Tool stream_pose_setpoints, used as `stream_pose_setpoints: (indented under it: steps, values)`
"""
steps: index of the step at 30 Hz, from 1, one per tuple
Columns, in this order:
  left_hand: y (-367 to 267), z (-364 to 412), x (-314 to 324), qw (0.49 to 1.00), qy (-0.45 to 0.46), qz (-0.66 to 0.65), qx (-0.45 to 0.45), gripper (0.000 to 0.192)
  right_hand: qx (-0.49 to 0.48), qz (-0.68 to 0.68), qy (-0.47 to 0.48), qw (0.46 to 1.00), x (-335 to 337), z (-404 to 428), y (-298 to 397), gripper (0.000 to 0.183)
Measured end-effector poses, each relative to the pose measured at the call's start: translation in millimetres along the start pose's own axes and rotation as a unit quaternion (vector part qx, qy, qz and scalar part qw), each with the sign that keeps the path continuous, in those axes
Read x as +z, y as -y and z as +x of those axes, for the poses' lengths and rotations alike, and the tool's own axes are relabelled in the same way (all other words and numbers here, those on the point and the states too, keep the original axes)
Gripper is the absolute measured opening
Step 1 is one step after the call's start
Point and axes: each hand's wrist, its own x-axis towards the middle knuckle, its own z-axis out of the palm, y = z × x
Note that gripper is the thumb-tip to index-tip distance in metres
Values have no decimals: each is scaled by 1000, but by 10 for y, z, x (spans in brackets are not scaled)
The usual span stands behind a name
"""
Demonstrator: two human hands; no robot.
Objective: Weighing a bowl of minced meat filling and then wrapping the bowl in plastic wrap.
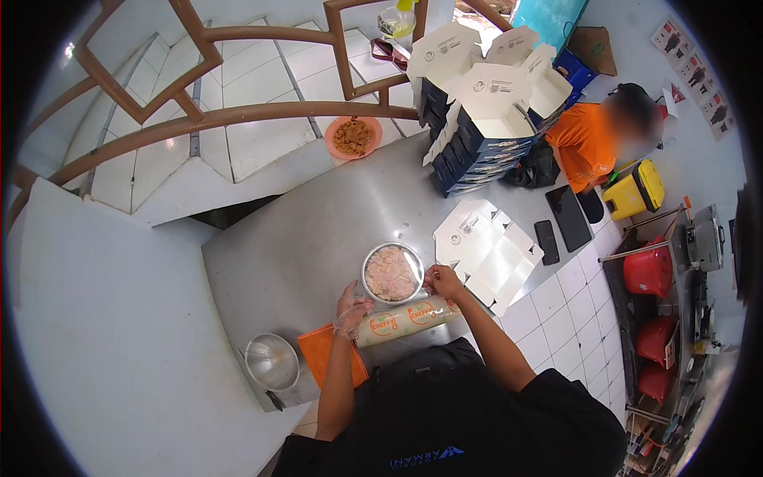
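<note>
A round metal bowl (pixel 393 272) of pale raw meat pieces, seemingly chicken, stands on the steel table before me, with clear film over it. My left hand (pixel 353 311), in a clear plastic glove, is at the film's edge by the bowl's lower left; its exact grip is unclear. My right hand (pixel 442 281) pinches the film beside the bowl's right rim. Between my forearms lies a large printed roll of cling film (pixel 411 319). An orange cloth (pixel 334 356) is under my left forearm. An empty metal bowl (pixel 272 362) stands at the table's left end.
Right of my right hand lies a flat white carton (pixel 489 250). Stacked open cartons (pixel 483 131) stand at the back. A phone (pixel 546 242) and a tablet (pixel 569 218) lie near the right edge. A person in orange (pixel 581 143) is beyond. A pink plate of food (pixel 353 138) sits on the stair ledge.
</note>
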Motion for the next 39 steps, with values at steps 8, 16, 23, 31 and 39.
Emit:
stream_pose_setpoints:
  steps: [8, 16, 23, 31, 39]
  values:
    - [293, 280, -233, 999, 14, 3, -35, 66, -16, -69, -8, 997, -26, 189, -69, 4]
    - [-181, 97, 3, 987, 4, -158, -28, 57, 75, 205, 100, 971, -246, 20, 221, 10]
    - [-77, 156, 87, 995, -80, -51, -29, 60, 116, 293, 95, 944, -207, 83, 224, 10]
    - [390, 377, 80, 835, -86, -540, -51, 47, 112, 273, 69, 953, -128, 165, 104, 11]
    - [646, 563, 38, 824, -174, -539, -14, 44, 128, 269, 17, 955, -106, 172, 22, 12]
